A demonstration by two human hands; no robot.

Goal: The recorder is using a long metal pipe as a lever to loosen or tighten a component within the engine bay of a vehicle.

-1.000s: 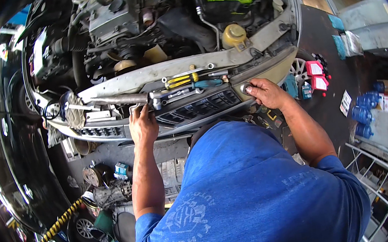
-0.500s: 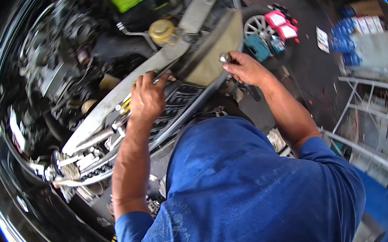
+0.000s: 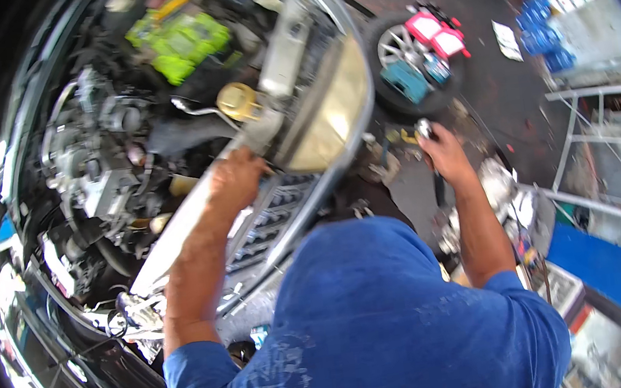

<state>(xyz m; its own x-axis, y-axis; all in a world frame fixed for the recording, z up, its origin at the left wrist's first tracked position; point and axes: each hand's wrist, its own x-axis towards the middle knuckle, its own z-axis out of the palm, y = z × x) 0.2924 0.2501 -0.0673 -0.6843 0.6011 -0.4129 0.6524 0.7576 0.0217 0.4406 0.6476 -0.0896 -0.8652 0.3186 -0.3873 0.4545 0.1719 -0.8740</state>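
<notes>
The front of a car with its engine bay uncovered lies to the left and ahead. My left hand [image 3: 236, 178] is at the pale crossbeam [image 3: 194, 215] behind the grille [image 3: 271, 217], fingers curled; whatever they hold is hidden. To the right, away from the car, my right hand [image 3: 445, 154] is closed around a ratchet [image 3: 424, 128]. Its round silver head sticks up past the thumb and its dark handle hangs below the fist. The yellowed headlight [image 3: 332, 119] and a round yellow cap [image 3: 237, 101] are just beyond my left hand.
A wheel [image 3: 386, 47] lies on the floor beyond the headlight, with a pink-red case [image 3: 438, 32] and a teal tool [image 3: 405, 81] on it. A white metal rack [image 3: 607, 137] stands at right. A bright green part [image 3: 182, 44] sits in the engine bay.
My right hand has moved right with the ratchet, away from the headlight. My left hand stays at the crossbeam; the thin metal tool seen in it earlier is no longer visible. The view has shifted.
</notes>
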